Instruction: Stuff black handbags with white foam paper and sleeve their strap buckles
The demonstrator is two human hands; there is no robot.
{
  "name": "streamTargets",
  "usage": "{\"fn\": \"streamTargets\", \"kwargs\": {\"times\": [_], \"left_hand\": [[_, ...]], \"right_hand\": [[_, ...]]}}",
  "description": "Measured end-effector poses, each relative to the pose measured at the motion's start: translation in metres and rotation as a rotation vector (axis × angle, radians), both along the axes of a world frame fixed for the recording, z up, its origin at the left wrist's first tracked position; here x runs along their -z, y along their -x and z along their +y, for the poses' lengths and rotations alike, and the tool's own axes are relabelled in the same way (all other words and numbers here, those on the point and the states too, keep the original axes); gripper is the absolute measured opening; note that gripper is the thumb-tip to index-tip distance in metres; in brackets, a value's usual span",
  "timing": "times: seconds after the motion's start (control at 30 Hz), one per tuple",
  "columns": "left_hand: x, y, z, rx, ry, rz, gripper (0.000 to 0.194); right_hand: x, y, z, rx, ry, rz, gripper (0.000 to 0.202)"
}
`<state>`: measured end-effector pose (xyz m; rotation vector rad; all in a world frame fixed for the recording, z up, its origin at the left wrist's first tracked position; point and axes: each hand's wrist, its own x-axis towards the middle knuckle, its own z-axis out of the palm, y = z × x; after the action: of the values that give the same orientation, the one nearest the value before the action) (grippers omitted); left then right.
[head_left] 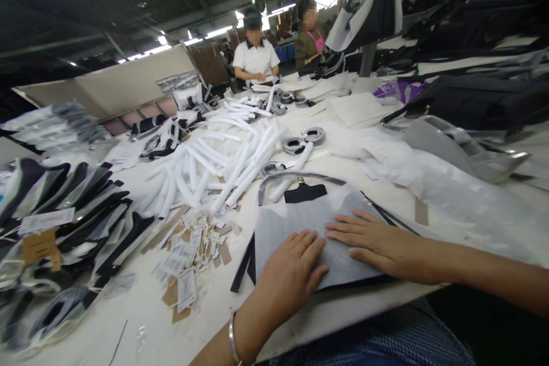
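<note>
A sheet of thin whitish paper (295,218) lies over a flat black bag (249,266) at the table's front edge. My left hand (291,269), with a silver bangle at the wrist, rests flat on the paper's lower left. Just right of it, my right hand (364,240) lies flat on the same sheet, fingers stretched out. Neither hand grips anything. Beyond the paper's far edge, a grey-wrapped handle (268,183) arches up from the bag. Inside that arch shows a black tab (305,193) with a small brass-coloured fitting. Most of the bag is hidden beneath the paper.
White foam tubes (244,166) are heaped mid-table, beside coiled grey straps (294,145). Paper tags (186,289) with strings lie to the left, near stacked wrapped black bags (86,223). White wrapping (429,183) spreads at right. Two people (256,57) are at the far end.
</note>
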<state>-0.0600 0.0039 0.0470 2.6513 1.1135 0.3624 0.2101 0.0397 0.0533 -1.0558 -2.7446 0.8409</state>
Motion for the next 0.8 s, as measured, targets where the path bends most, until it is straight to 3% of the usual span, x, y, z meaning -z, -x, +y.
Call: {"fn": "streamTargets", "kwargs": {"times": [0.13,0.23,0.37,0.47,0.8], "left_hand": [[0.0,0.0,0.001,0.019,0.009,-0.03,0.049],[0.002,0.003,0.002,0.025,0.016,-0.104,0.052],[0.011,0.006,0.002,-0.031,0.025,-0.267,0.055],[0.018,0.008,0.001,-0.029,0.018,-0.309,0.044],[0.019,0.009,-0.001,-0.019,0.024,-0.308,0.035]], "right_hand": [[-0.013,0.021,-0.002,0.065,-0.196,-0.002,0.037],[-0.008,0.033,-0.005,0.014,-0.365,0.147,0.026],[0.012,0.027,-0.007,0.026,-0.333,0.3,0.023],[0.021,0.019,-0.006,0.04,-0.306,0.293,0.027],[0.019,0.023,-0.002,-0.065,-0.355,0.186,0.026]]}}
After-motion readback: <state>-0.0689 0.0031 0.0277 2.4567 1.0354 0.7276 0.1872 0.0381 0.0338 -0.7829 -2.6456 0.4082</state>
